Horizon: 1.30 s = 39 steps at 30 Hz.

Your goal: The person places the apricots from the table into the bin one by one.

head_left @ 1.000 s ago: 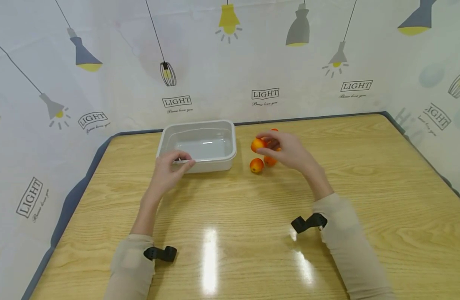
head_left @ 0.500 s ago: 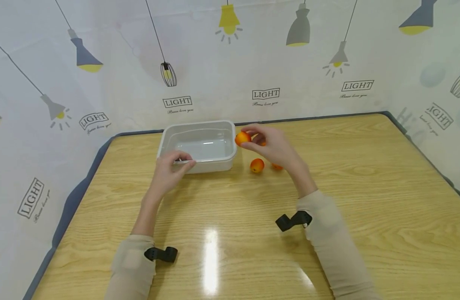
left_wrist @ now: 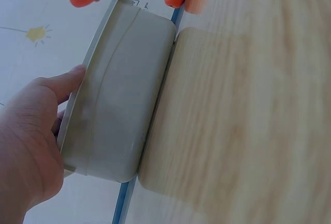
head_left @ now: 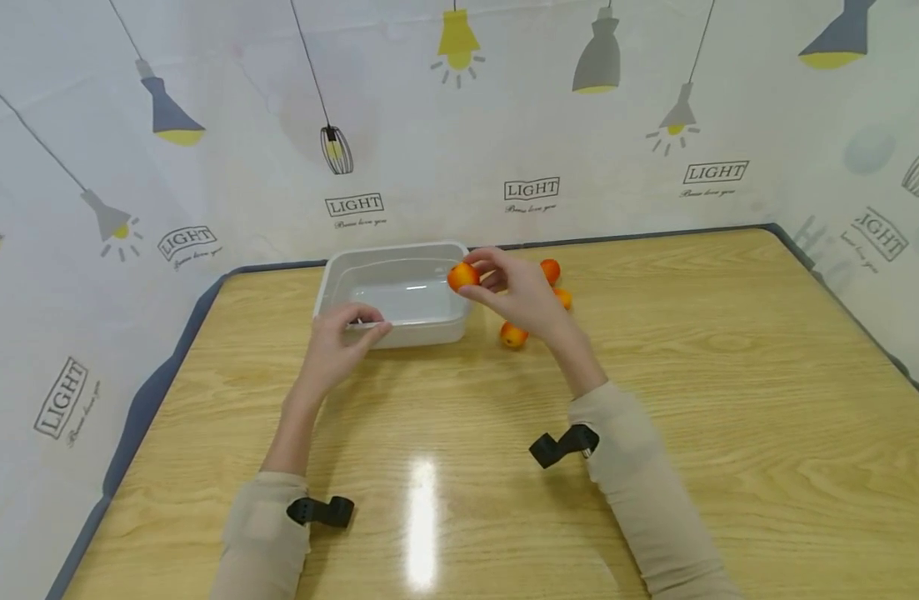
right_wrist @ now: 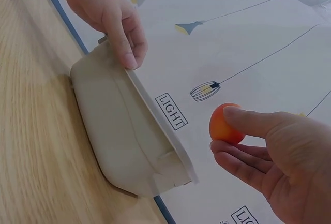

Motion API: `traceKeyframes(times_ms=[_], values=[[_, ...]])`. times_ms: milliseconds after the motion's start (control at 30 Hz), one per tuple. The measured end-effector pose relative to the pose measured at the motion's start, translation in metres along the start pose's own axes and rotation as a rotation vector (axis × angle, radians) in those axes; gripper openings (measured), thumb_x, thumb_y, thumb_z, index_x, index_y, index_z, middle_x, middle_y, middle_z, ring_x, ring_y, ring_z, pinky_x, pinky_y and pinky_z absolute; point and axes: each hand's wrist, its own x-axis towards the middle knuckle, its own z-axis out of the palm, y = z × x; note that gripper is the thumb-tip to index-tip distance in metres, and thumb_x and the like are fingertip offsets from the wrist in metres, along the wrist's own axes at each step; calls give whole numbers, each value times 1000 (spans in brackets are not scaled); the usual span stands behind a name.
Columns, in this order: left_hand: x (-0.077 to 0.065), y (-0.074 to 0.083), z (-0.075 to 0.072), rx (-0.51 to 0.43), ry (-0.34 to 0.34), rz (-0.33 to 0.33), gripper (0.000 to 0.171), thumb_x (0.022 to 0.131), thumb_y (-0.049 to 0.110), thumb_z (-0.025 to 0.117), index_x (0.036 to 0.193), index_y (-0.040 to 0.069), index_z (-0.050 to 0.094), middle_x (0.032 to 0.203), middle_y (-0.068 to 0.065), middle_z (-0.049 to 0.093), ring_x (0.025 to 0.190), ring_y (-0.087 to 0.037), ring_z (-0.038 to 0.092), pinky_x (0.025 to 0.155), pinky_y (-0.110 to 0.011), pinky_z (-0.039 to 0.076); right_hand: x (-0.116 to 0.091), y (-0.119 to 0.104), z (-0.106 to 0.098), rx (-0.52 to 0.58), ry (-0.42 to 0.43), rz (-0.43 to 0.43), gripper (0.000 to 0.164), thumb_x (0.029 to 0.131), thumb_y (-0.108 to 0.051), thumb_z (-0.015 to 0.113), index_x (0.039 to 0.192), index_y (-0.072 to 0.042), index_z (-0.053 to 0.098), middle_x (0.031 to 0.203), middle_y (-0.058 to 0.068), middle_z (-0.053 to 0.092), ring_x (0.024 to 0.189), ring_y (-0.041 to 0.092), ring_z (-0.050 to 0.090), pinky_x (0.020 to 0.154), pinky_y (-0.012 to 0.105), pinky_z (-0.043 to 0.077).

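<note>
Orange fruit [head_left: 461,278] in right fingers [right_wrist: 243,158] — left fingers [right_wrist: 118,38] round basin rim [head_left: 429,321]

On the desk [head_left: 489,500], the basin [head_left: 425,335] stands by the back edge, toward the left corner; loose fruits [head_left: 551,271] lie to its right. The left hand [head_left: 341,343] is on its front rim, the right hand's [head_left: 522,293] fruit [head_left: 462,277] above its right end.

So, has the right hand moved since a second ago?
Yes: the right hand moved left, nearer the white tub, judged against the middle LIGHT print.
</note>
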Motion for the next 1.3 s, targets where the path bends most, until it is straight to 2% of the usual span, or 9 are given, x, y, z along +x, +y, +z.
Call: traceKeyframes(times_ms=[200, 433, 633, 933, 1300], values=[[-1, 1, -1, -7, -7, -7, 10, 89, 7, 78, 95, 2, 72, 91, -9, 70, 89, -22, 60, 86, -37, 46, 3, 4, 14, -10, -6, -28, 39, 93, -19, 76, 125, -4, 62, 113, 15, 70, 93, 25, 69, 84, 33, 56], [-1, 2, -1, -15, -8, -4, 10, 89, 7, 78, 94, 2, 72, 91, -9, 70, 89, -22, 60, 86, -37, 46, 4, 6, 23, -36, -17, -35, 41, 94, -21, 74, 130, -8, 63, 120, 13, 69, 94, 24, 69, 84, 34, 57], [-1, 2, -1, -12, -2, 4, 10, 89, 6, 78, 94, 1, 72, 90, -10, 70, 88, -23, 60, 86, -36, 46, 5, 6, 26, -16, -15, -56, 43, 95, -17, 73, 134, -4, 61, 116, 17, 69, 95, 25, 69, 85, 34, 56], [-1, 2, -2, -9, -1, 9, 9, 89, 6, 77, 94, 2, 72, 90, -9, 70, 88, -22, 59, 85, -34, 45, 4, 4, 23, 1, -9, -50, 42, 95, -15, 72, 133, -2, 60, 115, 15, 69, 94, 24, 69, 85, 34, 56], [-1, 3, 0, 3, -2, -13, 11, 89, 7, 78, 95, 0, 71, 91, -11, 69, 89, -24, 59, 84, -35, 44, -4, -4, 6, -12, 20, -40, 42, 95, -16, 73, 133, -4, 61, 118, 17, 68, 94, 25, 67, 86, 37, 55]])
